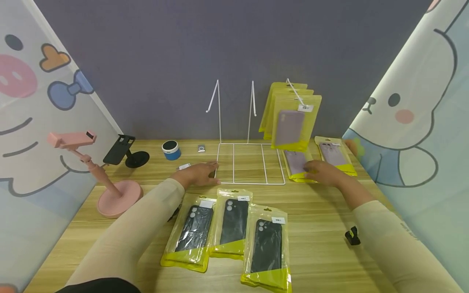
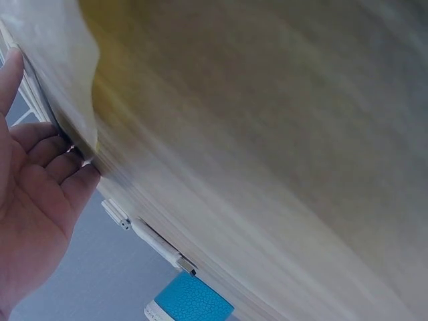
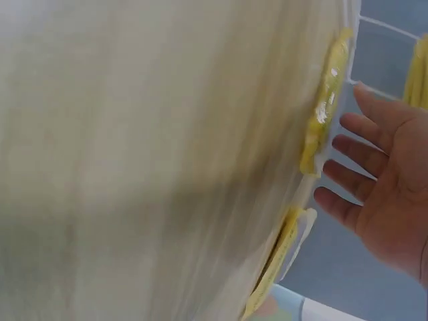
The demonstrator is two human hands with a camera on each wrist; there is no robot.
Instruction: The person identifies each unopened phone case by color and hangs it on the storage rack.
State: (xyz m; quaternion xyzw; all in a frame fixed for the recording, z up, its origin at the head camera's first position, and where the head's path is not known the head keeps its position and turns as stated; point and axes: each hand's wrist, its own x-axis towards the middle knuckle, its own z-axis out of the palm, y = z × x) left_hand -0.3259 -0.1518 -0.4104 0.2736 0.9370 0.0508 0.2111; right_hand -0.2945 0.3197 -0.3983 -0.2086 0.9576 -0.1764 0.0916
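Observation:
My left hand [image 1: 199, 174] reaches to the left edge of a white wire display rack [image 1: 233, 162], its thumb and fingertips beside the base wire. Whether they touch the wire I cannot tell. In the left wrist view the fingers of the left hand [image 2: 40, 180] are slightly bent with nothing gripped. Over a lilac phone case in a yellow bag [image 1: 296, 162], lying at the rack's right side, is my right hand [image 1: 324, 173]. The right wrist view shows that hand [image 3: 394, 160] with fingers spread, close to the bag [image 3: 324, 107] and holding nothing.
Several bagged lilac cases [image 1: 291, 126] hang on the rack's right hook; another lies [image 1: 331, 154] at right. Three bagged black cases [image 1: 234, 219] lie in front. At left stand a pink phone stand [image 1: 119, 195], black stand [image 1: 137, 158] and blue round item [image 1: 171, 152]. A black clip [image 1: 352, 237] lies near the right arm.

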